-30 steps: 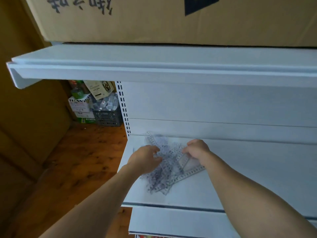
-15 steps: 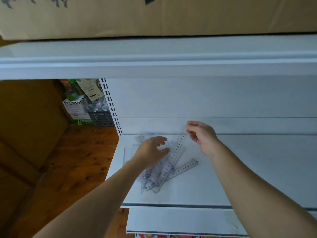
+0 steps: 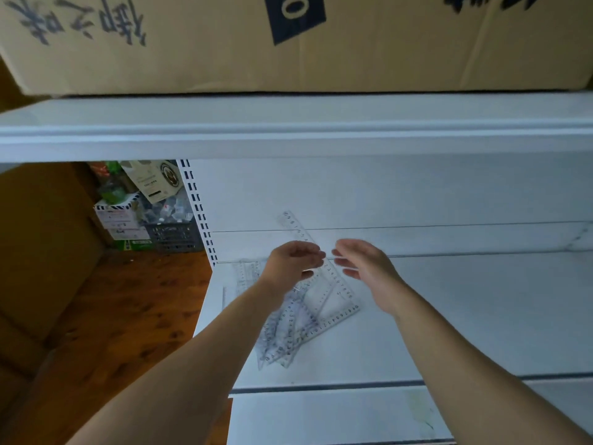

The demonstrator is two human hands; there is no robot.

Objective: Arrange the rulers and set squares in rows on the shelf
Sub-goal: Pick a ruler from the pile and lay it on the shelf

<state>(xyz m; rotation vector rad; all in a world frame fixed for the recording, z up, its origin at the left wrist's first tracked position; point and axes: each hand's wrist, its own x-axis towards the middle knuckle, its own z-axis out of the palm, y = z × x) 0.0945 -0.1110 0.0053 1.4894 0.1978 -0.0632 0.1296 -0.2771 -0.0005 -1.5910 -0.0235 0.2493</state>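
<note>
A loose pile of clear plastic rulers and set squares (image 3: 290, 332) lies overlapping on the left part of the white shelf (image 3: 465, 316). Another clear piece (image 3: 246, 271) lies flat near the back left corner. One long clear ruler (image 3: 335, 277) is raised at a slant above the pile, its far end showing against the back panel. My left hand (image 3: 293, 260) is curled around its middle. My right hand (image 3: 364, 263) hovers just to the right of the ruler, fingers spread, holding nothing.
An upper white shelf (image 3: 288, 133) overhangs close above, bearing a large cardboard box (image 3: 224, 43). A slotted upright (image 3: 197, 213) marks the shelf's left end. Beyond it are wooden floor (image 3: 112, 316), a dark crate (image 3: 175, 236) and stacked cartons (image 3: 122, 220).
Both hands have lifted off the pile. The long ruler, held at its far end by my right hand half a second ago, is now in my left hand, and the right hand has opened.
</note>
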